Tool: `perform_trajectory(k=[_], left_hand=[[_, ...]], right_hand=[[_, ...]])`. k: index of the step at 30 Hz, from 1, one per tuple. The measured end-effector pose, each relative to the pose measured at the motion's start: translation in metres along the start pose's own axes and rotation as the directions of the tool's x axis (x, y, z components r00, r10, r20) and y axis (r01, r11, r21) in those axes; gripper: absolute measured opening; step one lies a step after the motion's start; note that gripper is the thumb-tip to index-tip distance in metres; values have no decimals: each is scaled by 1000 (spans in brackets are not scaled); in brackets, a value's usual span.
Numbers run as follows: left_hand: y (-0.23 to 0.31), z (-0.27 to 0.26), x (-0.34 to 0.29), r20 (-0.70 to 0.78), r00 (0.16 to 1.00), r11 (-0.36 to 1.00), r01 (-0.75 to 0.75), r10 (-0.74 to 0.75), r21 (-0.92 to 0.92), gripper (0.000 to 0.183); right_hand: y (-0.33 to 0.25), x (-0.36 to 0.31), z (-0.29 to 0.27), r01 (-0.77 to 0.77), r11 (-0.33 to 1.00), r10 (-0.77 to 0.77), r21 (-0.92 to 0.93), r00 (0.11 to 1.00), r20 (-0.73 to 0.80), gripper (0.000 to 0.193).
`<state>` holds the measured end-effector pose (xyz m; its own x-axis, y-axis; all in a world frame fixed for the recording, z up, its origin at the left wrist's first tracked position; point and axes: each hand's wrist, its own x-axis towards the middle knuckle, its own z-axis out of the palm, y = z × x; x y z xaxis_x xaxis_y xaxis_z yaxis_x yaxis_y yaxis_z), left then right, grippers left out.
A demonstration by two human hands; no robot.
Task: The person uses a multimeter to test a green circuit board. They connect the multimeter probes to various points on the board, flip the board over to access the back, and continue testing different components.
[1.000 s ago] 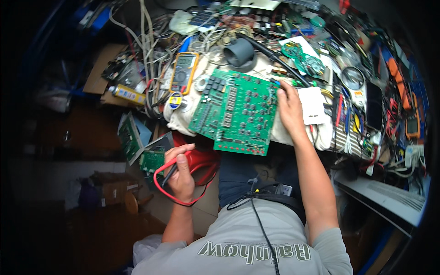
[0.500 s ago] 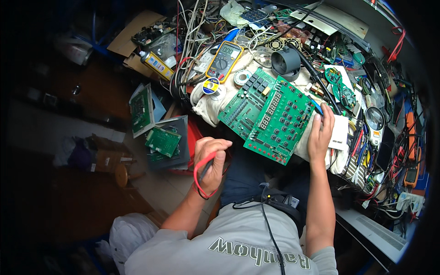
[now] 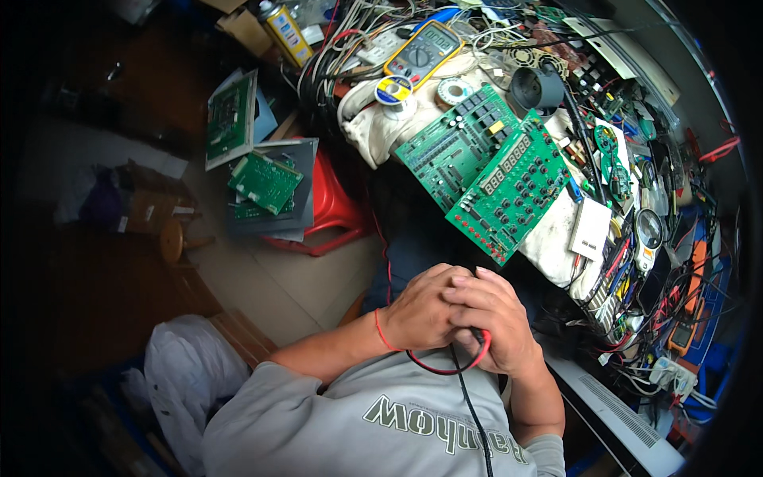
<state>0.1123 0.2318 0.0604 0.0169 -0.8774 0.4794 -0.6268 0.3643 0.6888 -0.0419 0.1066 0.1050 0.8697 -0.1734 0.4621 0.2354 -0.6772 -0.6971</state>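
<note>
Evidently, the left hand (image 3: pixel 425 312) and right hand (image 3: pixel 502 322) are clasped at the near side, fingers bent, test leads (image 3: pixel 486 347) emerging below; which hand grips them cannot be told. Two overlapping boards (image 3: pixel 517 200) lie untouched, farther off. The step appears to be lead handling; probing would call for parted hands. The far meter (image 3: pixel 424 54) displays digits; the shirt (image 3: pixel 334 433) bears large lettering.

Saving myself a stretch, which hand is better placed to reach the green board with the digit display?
Probably your right hand: it is nearer that green board, and its fingers lie over your left hand.
</note>
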Motion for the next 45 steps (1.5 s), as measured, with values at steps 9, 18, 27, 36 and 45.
perform_trajectory(k=[9, 18, 27, 36, 45], left_hand=[[10, -11, -13, -42, 987, 988, 152, -153, -34, 64], [-14, -33, -14, -147, 974, 985, 170, -172, -25, 41], [-15, -41, -20, 416, 909, 675, 287, 33, -680, 36], [-20, -53, -19, 506, 862, 494, 455, -35, -741, 22], [-18, -58, -8, 417, 908, 638, 295, 44, -711, 13]], right_hand=[[-13, -21, 5, 13, 986, 48, 164, 930, -365, 30], [-30, -10, 1, 109, 985, -15, 137, 831, -557, 20], [-29, -9, -5, 20, 998, 15, 53, 798, -602, 33], [-21, -15, -18, 1, 1000, 2, 4, 751, -661, 35], [-11, -22, -19, 9, 1000, -17, -15, 752, -659, 26]])
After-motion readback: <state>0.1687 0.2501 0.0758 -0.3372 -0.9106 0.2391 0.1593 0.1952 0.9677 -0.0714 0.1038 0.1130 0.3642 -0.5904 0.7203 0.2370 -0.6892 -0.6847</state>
